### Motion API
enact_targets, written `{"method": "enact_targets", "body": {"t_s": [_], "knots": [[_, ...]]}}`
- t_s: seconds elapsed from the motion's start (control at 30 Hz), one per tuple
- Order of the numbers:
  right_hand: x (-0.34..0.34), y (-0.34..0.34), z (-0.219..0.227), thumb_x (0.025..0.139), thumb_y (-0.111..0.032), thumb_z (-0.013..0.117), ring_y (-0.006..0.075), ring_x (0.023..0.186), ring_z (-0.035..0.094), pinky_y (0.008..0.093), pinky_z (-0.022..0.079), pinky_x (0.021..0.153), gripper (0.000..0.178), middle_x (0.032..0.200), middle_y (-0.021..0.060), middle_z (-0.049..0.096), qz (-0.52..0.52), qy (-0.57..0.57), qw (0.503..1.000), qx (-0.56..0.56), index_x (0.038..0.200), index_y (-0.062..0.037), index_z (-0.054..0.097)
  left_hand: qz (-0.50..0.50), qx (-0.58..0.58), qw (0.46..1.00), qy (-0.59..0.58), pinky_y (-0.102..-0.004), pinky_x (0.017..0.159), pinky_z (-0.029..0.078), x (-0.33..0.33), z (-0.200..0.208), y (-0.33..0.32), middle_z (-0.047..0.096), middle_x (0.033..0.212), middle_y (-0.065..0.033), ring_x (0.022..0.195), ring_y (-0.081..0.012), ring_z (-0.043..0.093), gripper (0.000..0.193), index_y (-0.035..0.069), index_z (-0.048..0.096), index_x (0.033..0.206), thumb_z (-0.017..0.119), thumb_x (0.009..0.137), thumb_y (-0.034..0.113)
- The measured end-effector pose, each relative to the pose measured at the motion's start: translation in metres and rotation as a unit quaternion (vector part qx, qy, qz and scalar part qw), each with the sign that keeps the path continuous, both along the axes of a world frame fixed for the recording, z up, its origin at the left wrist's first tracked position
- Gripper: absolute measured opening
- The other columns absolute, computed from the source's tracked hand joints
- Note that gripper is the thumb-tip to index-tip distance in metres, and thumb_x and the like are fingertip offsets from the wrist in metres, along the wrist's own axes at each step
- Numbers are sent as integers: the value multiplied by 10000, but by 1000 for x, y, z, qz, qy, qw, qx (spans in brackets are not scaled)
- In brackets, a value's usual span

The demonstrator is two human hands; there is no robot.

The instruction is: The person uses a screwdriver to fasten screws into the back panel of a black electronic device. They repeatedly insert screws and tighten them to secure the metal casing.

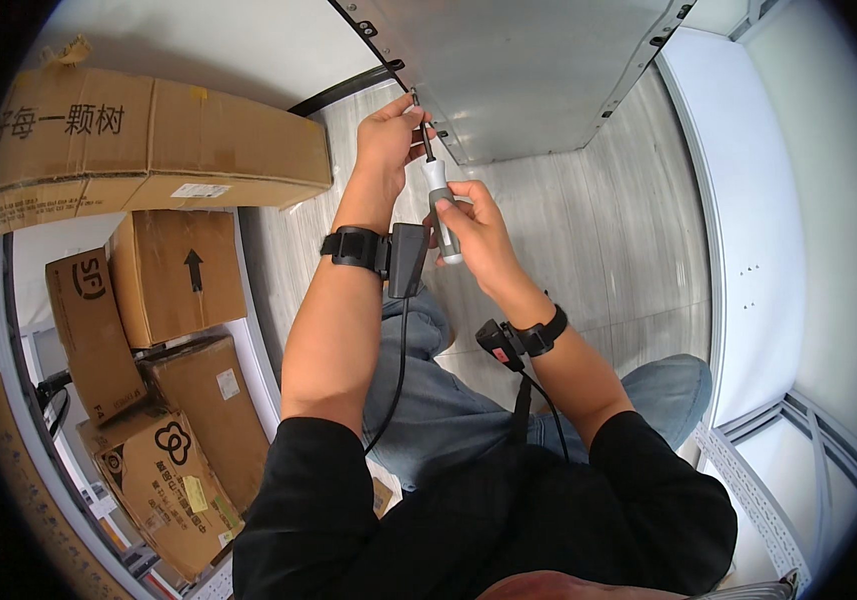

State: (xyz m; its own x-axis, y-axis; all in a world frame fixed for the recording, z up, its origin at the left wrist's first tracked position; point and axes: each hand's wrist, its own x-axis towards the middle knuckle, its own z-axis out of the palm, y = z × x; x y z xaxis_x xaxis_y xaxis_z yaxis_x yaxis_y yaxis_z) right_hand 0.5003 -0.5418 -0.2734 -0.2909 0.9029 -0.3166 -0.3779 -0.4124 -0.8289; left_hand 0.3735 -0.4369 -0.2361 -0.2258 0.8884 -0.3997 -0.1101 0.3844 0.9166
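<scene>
A screwdriver point(438, 178) with a grey and white handle points up toward the left edge of a grey metal panel point(519, 75). My right hand point(479, 235) is closed round its handle, thumb along the side. Close to the tip, my left hand point(387, 145) pinches the thin shaft, with fingers on both sides of it. The tip meets the panel's folded edge, which carries small holes and tabs. Whether a screw sits at the tip is too small to tell.
At left, a long cardboard box point(239, 140) lies atop a shelf holding several more cartons point(184, 275). A white shelf panel point(739, 200) and perforated metal rails point(759, 490) stand at right. Cables hang from the black wrist devices point(409, 258). Below is grey wood-look flooring point(639, 240).
</scene>
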Motion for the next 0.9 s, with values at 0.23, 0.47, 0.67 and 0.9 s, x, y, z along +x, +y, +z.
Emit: {"method": "enact_targets", "body": {"t_s": [0.23,0.47,0.67,0.9], "knots": [[-1,0,-1,962,-203,532,149,675,630,291,493,476,261,894,93,643,-5,9,1000,-6,1168,-62,454,1,2,999,38,-276,629,495,1,-2,3,659,895,-60,676,-125,617,371,6,534,1289,541,922,63],[-3,3,-3,955,-183,532,145,640,617,291,476,448,258,879,90,640,-5,-7,1000,-10,1166,-66,442,2,-12,998,56,-294,701,473,4,1,3,656,922,-23,760,-134,608,363,41,547,1294,538,935,94],[-4,3,-5,951,-163,527,144,610,609,290,467,426,256,858,87,635,-8,15,1000,-15,1161,-66,418,9,-13,998,69,-282,690,479,4,2,4,655,919,-23,763,-134,613,345,32,566,1269,549,930,95],[-5,4,-8,961,-176,521,155,615,608,301,471,444,240,845,91,638,-7,40,999,-10,1154,-70,424,17,-16,994,111,-268,650,488,8,3,7,674,919,-41,717,-142,642,311,25,594,1222,574,918,87]]}}
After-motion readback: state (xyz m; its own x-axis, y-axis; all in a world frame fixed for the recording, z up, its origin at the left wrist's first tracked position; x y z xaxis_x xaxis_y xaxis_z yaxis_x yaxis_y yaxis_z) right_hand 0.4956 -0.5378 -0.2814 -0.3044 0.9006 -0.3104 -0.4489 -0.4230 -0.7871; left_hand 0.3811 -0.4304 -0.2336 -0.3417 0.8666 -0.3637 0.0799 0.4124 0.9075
